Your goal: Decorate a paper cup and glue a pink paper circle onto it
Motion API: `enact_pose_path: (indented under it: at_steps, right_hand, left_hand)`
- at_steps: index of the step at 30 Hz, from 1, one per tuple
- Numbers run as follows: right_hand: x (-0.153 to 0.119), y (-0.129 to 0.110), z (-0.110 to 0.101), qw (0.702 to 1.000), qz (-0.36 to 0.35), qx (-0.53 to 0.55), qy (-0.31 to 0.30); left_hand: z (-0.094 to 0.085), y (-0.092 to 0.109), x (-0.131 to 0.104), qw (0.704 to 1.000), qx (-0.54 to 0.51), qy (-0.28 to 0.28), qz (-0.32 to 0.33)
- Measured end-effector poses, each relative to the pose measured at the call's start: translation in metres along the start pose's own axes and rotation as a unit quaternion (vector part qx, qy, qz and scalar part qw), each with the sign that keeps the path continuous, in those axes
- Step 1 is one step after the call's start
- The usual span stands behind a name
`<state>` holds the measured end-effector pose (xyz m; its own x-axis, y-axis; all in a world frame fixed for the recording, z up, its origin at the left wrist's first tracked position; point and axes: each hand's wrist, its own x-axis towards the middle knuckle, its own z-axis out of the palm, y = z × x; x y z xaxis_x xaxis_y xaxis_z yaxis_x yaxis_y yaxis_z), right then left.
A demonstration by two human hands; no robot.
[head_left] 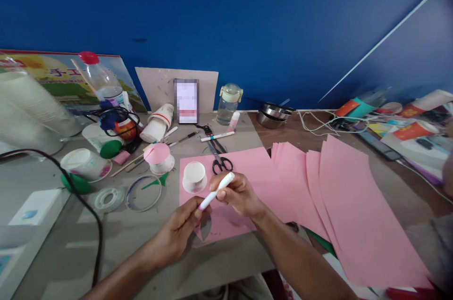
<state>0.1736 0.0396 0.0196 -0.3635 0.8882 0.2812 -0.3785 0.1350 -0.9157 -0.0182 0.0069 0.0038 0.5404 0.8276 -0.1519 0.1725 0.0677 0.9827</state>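
A white marker (216,192) with a pinkish lower end is held slantwise between both hands, over a pink paper sheet (255,168). My right hand (237,194) pinches its upper barrel. My left hand (184,222) has its fingers closed at the pink end. Just below, a curved cut-out in the sheet lets the grey table show through. Beyond the hands, a white paper cup (194,175) stands upside down on the sheet. Scissors with black handles (222,164) lie at the sheet's far edge. A second cup topped with pink paper (157,156) is to the left.
Several pink sheets (357,205) are stacked on the right. Clear tape (108,199) and a larger ring (143,194) lie left of the sheet. At the back stand a propped phone (186,101), a glass jar (229,104) and metal bowls (273,115). A black cable (88,212) crosses the left side.
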Motion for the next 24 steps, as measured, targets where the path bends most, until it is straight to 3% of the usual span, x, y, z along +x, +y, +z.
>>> enact_pose_path:
  at_steps: [15, 18, 24]
  right_hand:
    - [-0.001, 0.008, 0.003, 0.998, -0.009, -0.025, 0.054]
    - [0.000, 0.003, 0.002, 0.998, -0.026, -0.062, 0.021]
    - [0.003, -0.005, 0.007, 0.987, -0.041, -0.114, -0.108]
  left_hand:
    - [0.007, 0.006, 0.004, 0.998, 0.015, 0.063, 0.005]
    - [0.009, 0.000, 0.004, 0.998, -0.047, 0.031, -0.008]
    - [0.012, -0.004, -0.001, 0.987, -0.153, -0.047, -0.022]
